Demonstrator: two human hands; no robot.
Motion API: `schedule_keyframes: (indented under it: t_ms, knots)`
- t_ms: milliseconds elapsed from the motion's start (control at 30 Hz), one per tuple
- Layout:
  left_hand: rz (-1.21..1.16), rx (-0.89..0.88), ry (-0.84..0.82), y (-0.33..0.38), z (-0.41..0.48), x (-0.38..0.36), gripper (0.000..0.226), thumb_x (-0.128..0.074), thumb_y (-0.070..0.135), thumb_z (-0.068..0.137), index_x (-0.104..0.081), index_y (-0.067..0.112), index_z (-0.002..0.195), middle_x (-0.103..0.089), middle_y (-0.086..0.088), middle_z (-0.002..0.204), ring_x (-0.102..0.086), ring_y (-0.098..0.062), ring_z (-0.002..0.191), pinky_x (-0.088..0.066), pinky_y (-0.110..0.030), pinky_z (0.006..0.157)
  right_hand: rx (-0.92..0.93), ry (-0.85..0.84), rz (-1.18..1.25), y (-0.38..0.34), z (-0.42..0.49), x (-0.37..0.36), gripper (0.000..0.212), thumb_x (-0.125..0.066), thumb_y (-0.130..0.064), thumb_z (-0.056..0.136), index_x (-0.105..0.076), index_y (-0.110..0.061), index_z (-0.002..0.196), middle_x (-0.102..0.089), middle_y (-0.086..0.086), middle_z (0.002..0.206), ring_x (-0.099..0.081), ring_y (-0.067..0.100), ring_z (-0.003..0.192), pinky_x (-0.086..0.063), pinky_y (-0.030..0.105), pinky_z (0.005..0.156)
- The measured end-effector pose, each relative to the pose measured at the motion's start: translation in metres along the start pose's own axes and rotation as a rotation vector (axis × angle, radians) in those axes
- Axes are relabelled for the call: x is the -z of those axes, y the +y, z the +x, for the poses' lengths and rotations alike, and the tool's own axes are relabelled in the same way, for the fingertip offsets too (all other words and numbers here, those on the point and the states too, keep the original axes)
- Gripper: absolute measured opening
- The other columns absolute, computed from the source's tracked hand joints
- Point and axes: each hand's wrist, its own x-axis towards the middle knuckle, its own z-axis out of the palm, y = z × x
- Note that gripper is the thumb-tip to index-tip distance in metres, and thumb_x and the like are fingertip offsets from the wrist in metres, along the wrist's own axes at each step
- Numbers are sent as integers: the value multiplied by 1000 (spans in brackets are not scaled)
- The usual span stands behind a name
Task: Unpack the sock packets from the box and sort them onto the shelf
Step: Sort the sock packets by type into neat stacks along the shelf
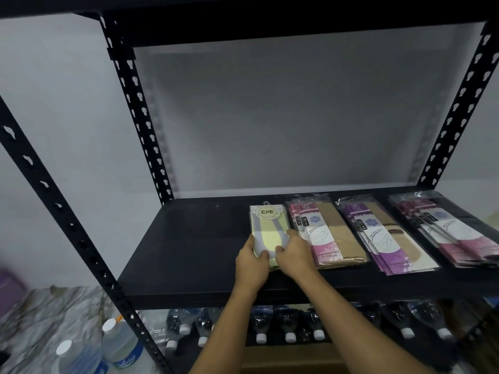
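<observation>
A yellow-and-grey sock packet (pixel 270 228) with a round ENE label lies flat on the black shelf (pixel 189 238). My left hand (pixel 252 263) grips its lower left edge and my right hand (pixel 294 255) grips its lower right edge. To its right lie three stacks of packets: a pink-labelled stack with beige socks (pixel 326 233), a purple-labelled stack (pixel 383 238), and a pink stack (pixel 448 230) at the far right. The box is out of view.
Black slotted uprights (pixel 135 109) frame the shelf, with another shelf board overhead. Below the shelf lie several water bottles (pixel 289 325) on their sides. Two upright bottles (pixel 118 344) stand on the marbled floor at lower left.
</observation>
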Motion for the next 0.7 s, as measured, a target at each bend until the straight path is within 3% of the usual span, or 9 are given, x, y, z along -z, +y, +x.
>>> schedule_keyframes:
  t_ms: [100,267,433,567,700]
  knots:
    - [9,-1,2,0,2,4,43,-53,2,90,-56,15,131,-68,3,113,-64,-6,97,-51,-12,70,-10,-9,30,0,0,2,48,-61,-12,89,-44,-5,134,-59,15,125,-58,31,113,-48,32,86]
    - [51,-11,-7,-5,1,18,47,-56,4,89,-53,14,135,-67,2,118,-64,-12,105,-53,-26,88,41,-16,83,9,-5,-3,42,-68,-20,85,-57,-7,123,-65,11,115,-62,25,103,-48,27,81]
    - [111,-22,-8,-9,-4,29,49,-60,9,91,-49,15,138,-64,5,121,-62,-10,105,-48,-11,77,89,-15,129,11,-10,-4,39,-69,-20,84,-61,-6,120,-66,10,115,-62,23,101,-45,23,79]
    - [152,-8,0,-11,-5,33,57,-61,16,90,-43,12,144,-59,-1,135,-58,-16,118,-51,-33,98,104,-17,170,13,-12,-5,46,-70,-21,83,-59,-4,125,-62,9,121,-59,22,107,-42,20,82]
    - [163,-4,12,-13,-5,39,56,-61,17,90,-44,12,144,-57,-1,137,-57,-15,120,-51,-32,98,119,-26,215,15,-14,-11,53,-72,-27,82,-58,-9,129,-60,4,126,-59,19,111,-47,25,90]
